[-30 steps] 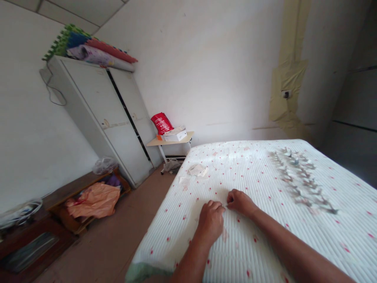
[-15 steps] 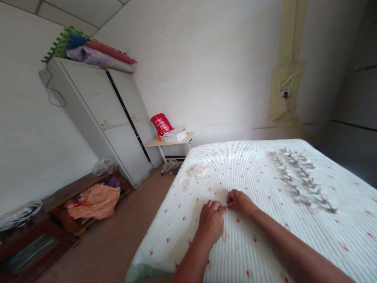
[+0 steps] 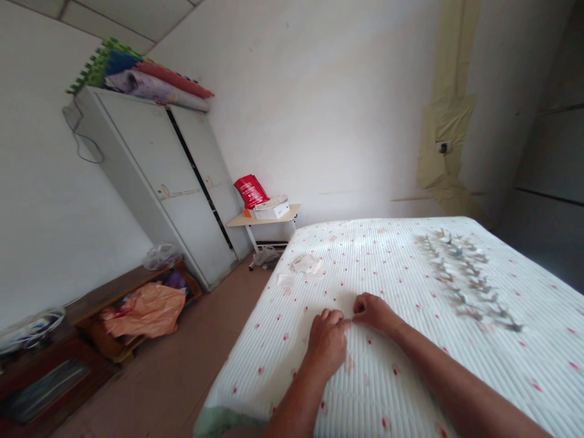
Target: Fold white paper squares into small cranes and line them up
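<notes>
My left hand [image 3: 327, 340] rests low over the bed's white quilted cover [image 3: 255, 347], its fingers curled and thumb pointing right. Close beside it, my right hand [image 3: 374, 313] is closed with its fingertips pinched together. The two hands almost meet. Whatever small piece is between the fingertips blends into the cover and is too small to name. Beyond my left hand lies a small stack of paper pieces [image 3: 305, 264]. Rows of small folded paper figures, which look like paper cranes [image 3: 474, 283], stand on the right side of the bed.
A small table [image 3: 260, 219] with a red bag [image 3: 250, 191] and a white box [image 3: 272, 211] stands past the bed's far left corner. A grey cabinet [image 3: 159, 164] leans into view at left, near a low wooden shelf [image 3: 103, 292] with an orange plastic bag [image 3: 148, 310].
My hands stay in nearly the same place with the fingertips together. The right hand has shifted very slightly to the right.
</notes>
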Demonstrator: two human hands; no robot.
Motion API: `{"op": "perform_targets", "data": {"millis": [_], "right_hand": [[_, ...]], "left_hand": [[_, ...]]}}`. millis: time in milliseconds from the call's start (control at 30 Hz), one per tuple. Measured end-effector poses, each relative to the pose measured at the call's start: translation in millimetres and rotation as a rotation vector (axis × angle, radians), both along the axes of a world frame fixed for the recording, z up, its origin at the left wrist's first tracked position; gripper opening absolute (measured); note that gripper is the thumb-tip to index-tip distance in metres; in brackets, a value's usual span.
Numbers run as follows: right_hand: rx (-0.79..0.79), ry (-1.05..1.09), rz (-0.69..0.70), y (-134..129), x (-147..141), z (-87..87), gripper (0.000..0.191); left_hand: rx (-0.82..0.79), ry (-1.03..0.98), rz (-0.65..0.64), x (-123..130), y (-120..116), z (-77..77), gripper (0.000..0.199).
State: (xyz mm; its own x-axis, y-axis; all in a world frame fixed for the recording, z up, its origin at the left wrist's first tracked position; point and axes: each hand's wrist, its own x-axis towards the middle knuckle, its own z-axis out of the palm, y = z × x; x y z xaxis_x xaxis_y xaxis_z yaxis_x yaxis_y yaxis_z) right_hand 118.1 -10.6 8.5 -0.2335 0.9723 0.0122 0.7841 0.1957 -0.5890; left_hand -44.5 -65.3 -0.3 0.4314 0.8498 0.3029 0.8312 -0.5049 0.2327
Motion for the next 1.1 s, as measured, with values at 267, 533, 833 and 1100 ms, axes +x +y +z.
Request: {"op": "perform_targets", "data": {"millis": [267,533,833,1100], "right_hand": [[0.025,-0.071,-0.018,-2,-5,-1.1,0.009],[-0.01,0.013,0.016,7,3,-5.9,0.016],[0.045,-0.105,-0.088,-3,-9,-2.5,0.008],[0.029,-0.082,-0.064,3,-5,-4.3,0.013]], "left_hand": [[-0.005,0.011,-0.01,-1,1,-0.9,0.03],[-0.013,0.0,-0.019,-2,2,-1.7,0.034],[0.004,0.079,0.01,2,-2,4.7,0.029],[-0.01,0.13,-0.05,-1,-2,10.4,0.029]]}}
